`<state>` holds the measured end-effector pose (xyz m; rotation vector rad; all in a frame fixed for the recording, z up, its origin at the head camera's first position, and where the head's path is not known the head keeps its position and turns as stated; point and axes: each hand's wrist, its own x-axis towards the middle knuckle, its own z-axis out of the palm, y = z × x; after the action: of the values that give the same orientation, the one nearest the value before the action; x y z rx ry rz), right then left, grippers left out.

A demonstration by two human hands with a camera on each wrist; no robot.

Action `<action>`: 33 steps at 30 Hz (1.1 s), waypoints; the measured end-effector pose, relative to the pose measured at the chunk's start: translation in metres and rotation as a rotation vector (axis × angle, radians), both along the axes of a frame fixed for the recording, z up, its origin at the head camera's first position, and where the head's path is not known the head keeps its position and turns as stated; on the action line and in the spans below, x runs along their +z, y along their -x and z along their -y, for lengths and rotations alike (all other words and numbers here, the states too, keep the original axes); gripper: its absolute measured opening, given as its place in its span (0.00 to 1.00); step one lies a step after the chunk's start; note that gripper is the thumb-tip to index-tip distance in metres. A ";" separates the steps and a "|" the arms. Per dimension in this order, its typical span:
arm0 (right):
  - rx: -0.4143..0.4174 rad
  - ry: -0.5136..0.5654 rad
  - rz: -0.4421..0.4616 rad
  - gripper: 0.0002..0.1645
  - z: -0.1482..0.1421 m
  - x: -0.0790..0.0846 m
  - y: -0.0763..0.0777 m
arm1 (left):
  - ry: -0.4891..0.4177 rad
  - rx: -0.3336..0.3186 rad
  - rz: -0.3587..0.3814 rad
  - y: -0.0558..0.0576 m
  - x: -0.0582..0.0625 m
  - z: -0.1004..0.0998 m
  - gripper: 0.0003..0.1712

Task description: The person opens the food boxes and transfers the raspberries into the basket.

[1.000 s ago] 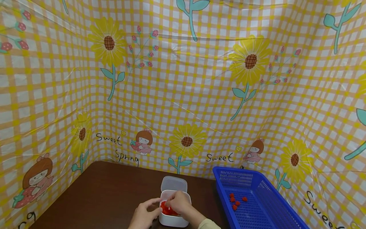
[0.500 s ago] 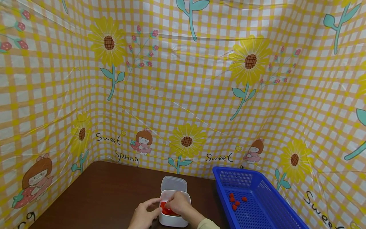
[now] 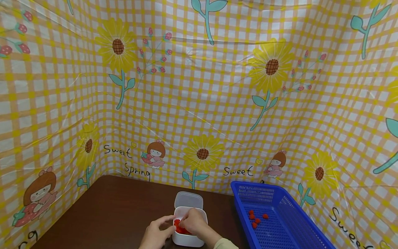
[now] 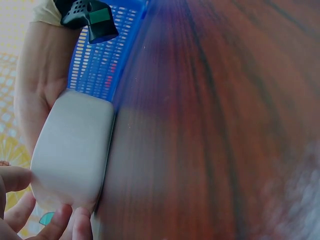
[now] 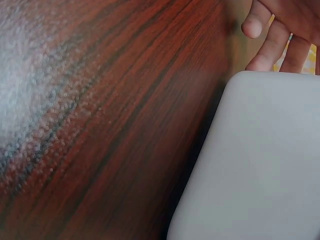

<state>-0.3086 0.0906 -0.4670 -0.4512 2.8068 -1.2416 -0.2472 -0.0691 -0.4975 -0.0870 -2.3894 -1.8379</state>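
Observation:
A small white box [image 3: 188,240] stands on the table with small red pieces [image 3: 178,225] inside. Its translucent lid [image 3: 188,200] lies back on the far side. My left hand [image 3: 155,232] rests against the box's left side, thumb and fingertips touching the wall and rim; the left wrist view shows these fingers [image 4: 60,222] at the end of the white box. Bent over the rim from the right, my right hand [image 3: 194,221] reaches down among the red pieces. Whether its fingertips pinch one of them is hidden.
A blue plastic basket [image 3: 278,207] stands to the right, with several small, bumpy red berry-like pieces [image 3: 257,221] on its bottom. The dark brown table [image 3: 115,211] meets a yellow checked cloth wall [image 3: 174,114] at the back and sides.
Both hands keep nearly the same place at the box. My right fingers have shifted slightly among the red pieces; the head view has drifted a little.

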 end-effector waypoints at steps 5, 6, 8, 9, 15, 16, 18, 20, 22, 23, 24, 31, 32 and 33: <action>0.016 0.005 -0.011 0.10 -0.001 -0.003 0.002 | -0.005 -0.001 0.006 -0.001 0.002 0.000 0.23; 0.020 0.006 -0.015 0.10 -0.001 -0.004 0.002 | -0.004 -0.002 0.003 -0.001 0.002 0.001 0.23; 0.028 0.008 -0.019 0.10 -0.001 -0.005 0.003 | -0.001 -0.001 0.001 -0.001 0.002 0.001 0.23; 0.032 0.008 -0.023 0.10 -0.001 -0.005 0.003 | -0.001 -0.001 -0.002 -0.001 0.003 0.001 0.23; 0.041 0.004 -0.031 0.09 -0.002 -0.006 0.003 | -0.010 0.001 -0.008 -0.001 0.001 0.000 0.23; 0.041 0.003 -0.031 0.09 -0.002 -0.006 0.003 | -0.009 0.001 -0.008 -0.001 0.001 0.000 0.23; 0.045 0.004 -0.031 0.09 -0.001 -0.005 0.003 | -0.008 0.002 -0.011 -0.001 0.001 0.000 0.23; 0.050 0.006 -0.034 0.10 -0.001 -0.005 0.002 | -0.006 0.003 -0.012 -0.001 0.001 -0.001 0.23; 0.048 0.002 -0.030 0.10 -0.001 -0.005 0.002 | -0.007 0.002 -0.011 -0.001 0.001 -0.001 0.23; 0.047 -0.001 -0.030 0.10 -0.001 -0.005 0.002 | -0.008 0.001 -0.010 -0.001 0.001 -0.001 0.23; 0.046 -0.005 -0.030 0.11 -0.001 -0.005 0.002 | -0.009 0.000 -0.007 -0.001 0.001 -0.001 0.23; 0.043 -0.009 -0.036 0.12 -0.001 -0.006 0.003 | -0.012 -0.001 0.001 -0.001 0.001 -0.001 0.23; 0.041 -0.006 -0.034 0.12 -0.001 -0.005 0.003 | -0.010 0.000 0.002 0.000 0.001 -0.001 0.23; 0.040 -0.004 -0.032 0.12 -0.001 -0.005 0.002 | -0.008 0.000 0.002 0.000 0.001 -0.001 0.23</action>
<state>-0.3109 0.0917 -0.4722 -0.5292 2.8106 -1.2324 -0.2469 -0.0684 -0.4967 -0.0846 -2.3832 -1.8479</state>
